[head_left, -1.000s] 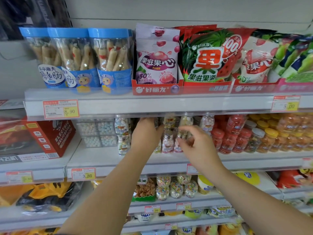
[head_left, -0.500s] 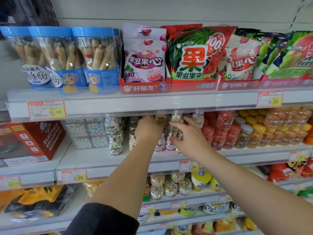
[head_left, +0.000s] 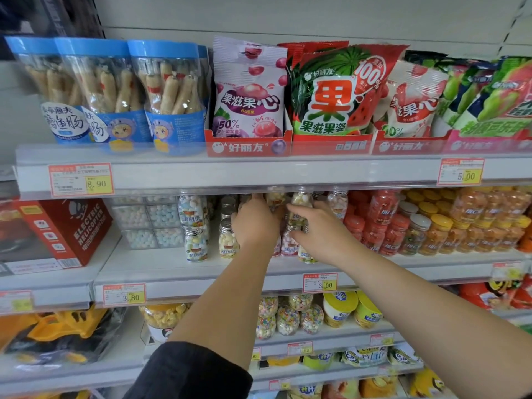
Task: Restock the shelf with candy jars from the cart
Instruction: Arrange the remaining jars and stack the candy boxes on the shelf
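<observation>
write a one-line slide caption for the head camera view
Restocking: left hand and right hand reach among clear silver-capped candy jars stacked on the white middle shelf, under blue-lidded tubs and fruit-gummy bags.

A pale panelled wall is being lit evenly at the back. In front of it, white shelves are being carried one above another, and every front edge is being covered by a clear plastic strip in which red and yellow price labels are being held. At the left a neighbouring shelf is being seen beside them, and a dark shape is being shown in the upper corner.
</observation>
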{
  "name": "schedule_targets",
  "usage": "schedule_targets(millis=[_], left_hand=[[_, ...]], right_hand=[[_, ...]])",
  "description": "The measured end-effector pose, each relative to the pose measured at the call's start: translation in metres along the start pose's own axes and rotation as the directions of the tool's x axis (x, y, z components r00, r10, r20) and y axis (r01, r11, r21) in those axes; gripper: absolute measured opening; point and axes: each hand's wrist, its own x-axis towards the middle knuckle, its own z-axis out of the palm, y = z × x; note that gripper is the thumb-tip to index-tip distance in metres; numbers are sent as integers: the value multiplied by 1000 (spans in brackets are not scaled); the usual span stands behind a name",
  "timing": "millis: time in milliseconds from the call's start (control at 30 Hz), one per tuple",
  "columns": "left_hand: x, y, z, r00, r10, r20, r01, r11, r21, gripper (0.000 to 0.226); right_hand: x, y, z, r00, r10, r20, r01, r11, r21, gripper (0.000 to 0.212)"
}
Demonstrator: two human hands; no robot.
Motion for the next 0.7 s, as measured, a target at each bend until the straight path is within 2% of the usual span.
schedule_targets(millis=[133, 233, 467, 567, 700], left_hand=[[-2, -14, -12, 997, -40, -63, 28, 983, -181, 34], [-7, -27, -18, 993, -30, -116, -3, 961, -275, 37], [-28, -39, -28, 982, 57, -182, -111, 948, -298, 47], [-45, -48, -35, 985, 47, -168, -98, 945, -311, 59], [-61, -62, -42, 989, 8, -150, -59, 939, -338, 57]], right_hand=[[0, 1, -2, 1000, -6, 10, 6, 1000, -7, 61], [-1, 1, -1, 1000, -12, 6, 12, 1000, -5, 62], [1, 2, 1, 999, -27, -27, 28, 998, 56, 59], [0, 0, 2, 996, -47, -74, 50, 997, 50, 57], [2, -10, 10, 987, -108, -120, 115, 992, 48, 56]])
